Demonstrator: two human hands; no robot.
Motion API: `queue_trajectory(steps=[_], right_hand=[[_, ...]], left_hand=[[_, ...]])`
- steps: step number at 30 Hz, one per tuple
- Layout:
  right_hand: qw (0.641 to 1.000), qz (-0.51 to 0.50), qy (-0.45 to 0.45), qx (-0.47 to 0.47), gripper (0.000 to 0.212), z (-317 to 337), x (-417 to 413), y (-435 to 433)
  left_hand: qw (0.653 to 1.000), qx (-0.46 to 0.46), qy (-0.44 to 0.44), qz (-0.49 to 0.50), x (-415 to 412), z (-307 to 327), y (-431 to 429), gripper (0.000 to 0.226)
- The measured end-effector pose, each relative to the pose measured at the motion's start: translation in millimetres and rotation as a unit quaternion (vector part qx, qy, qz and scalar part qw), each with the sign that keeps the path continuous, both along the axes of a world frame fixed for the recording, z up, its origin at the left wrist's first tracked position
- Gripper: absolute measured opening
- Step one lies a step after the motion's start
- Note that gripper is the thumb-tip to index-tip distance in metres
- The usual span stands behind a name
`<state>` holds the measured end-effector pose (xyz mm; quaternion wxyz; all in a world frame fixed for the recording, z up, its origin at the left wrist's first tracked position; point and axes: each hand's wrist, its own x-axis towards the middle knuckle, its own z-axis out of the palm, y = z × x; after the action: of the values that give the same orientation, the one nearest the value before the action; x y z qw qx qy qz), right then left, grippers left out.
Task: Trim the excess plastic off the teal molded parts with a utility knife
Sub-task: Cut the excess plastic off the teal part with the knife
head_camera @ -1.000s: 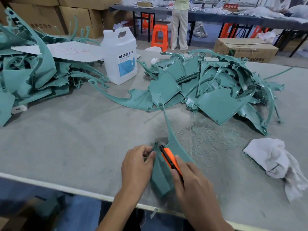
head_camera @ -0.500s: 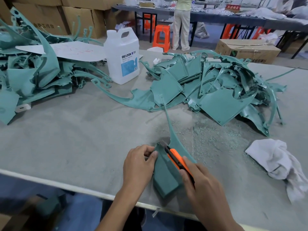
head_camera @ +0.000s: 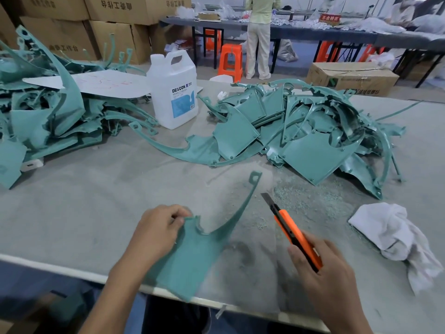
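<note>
The knife (head_camera: 291,232), gripped in our right hand (head_camera: 330,273), has left the teal part (head_camera: 195,256), which our left hand (head_camera: 156,233) pinches by its top corner and has turned flat at the table's (head_camera: 96,201) front edge, so we judge this cut finished.

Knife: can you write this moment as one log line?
left hand: pinches teal part | right hand: grips knife, blade out, clear of part
</note>
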<state>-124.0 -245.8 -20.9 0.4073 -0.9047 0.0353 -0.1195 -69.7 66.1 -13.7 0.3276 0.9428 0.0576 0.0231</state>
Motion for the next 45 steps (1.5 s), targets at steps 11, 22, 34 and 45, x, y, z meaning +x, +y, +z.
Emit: queue_trajectory(steps=[11,22,34,45], right_hand=[[0.989,-0.024,-0.048,0.135,0.039,-23,4,-3],[0.997,-0.021,-0.060,0.042,0.036,-19,42,-9],[0.996,-0.015,-0.081,-0.027,0.033,-29,45,-3],[0.995,-0.048,-0.087,0.011,0.032,-31,45,-8]], left_hand=[[0.994,-0.010,-0.091,-0.052,19,-10,-119,0.033],[0.901,0.396,-0.019,-0.178,57,-3,-119,0.021],[0.874,0.440,-0.021,-0.206,55,-4,-123,0.026],[0.876,0.437,-0.038,-0.202,55,-8,-122,0.025]])
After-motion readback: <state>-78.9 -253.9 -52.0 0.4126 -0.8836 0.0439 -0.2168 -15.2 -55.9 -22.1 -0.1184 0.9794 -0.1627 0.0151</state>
